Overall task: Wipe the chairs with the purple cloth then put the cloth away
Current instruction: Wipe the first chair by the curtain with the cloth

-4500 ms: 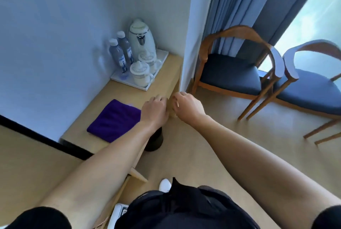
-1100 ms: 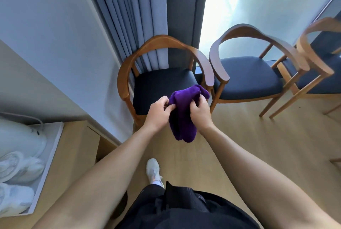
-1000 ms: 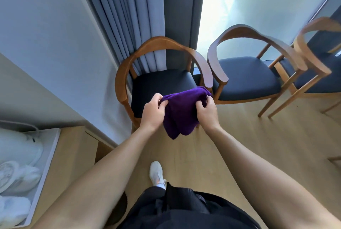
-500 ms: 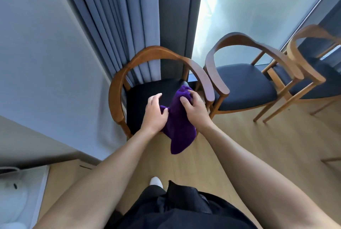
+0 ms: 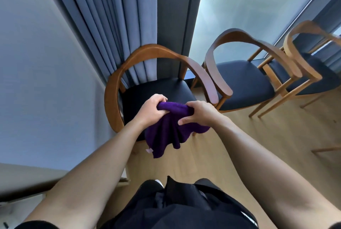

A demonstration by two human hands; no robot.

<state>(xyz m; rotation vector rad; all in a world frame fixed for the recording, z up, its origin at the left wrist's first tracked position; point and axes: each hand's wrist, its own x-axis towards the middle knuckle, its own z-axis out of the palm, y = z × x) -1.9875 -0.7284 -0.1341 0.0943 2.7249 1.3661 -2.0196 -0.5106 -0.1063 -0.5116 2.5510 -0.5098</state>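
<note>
Both hands are bunched up on the purple cloth (image 5: 166,132) right now. The left hand (image 5: 150,108) has its fingers curled over the top edge. The right hand (image 5: 200,113) grips the same edge just beside it, thumb pressed into the fabric. It's a soft, fuzzy microfiber kind of thing. It's gathered into a roll between the fists, and the rest hangs below them in loose folds. A little pale tag (image 5: 149,150) sticks out at the lower left corner.

Directly beyond the hands is the nearest chair (image 5: 110,103). It has smooth brown wood bent into one curved hoop for the back and arms, plus a flat dark seat pad. The cloth is over the front edge of that seat, and I can't tell if it touches. The hands and cloth hide the chair's front.

Off past the right hand there's a second chair (image 5: 243,83) of the same shape. Further right a third one (image 5: 317,77) is a bit blurred and cut off by the frame edge. Pleated blue-grey curtains (image 5: 114,16) hang beyond the left hand. A hazy window (image 5: 249,7) is beyond the right hand, with pale wood-look floor (image 5: 203,155) underneath.
</note>
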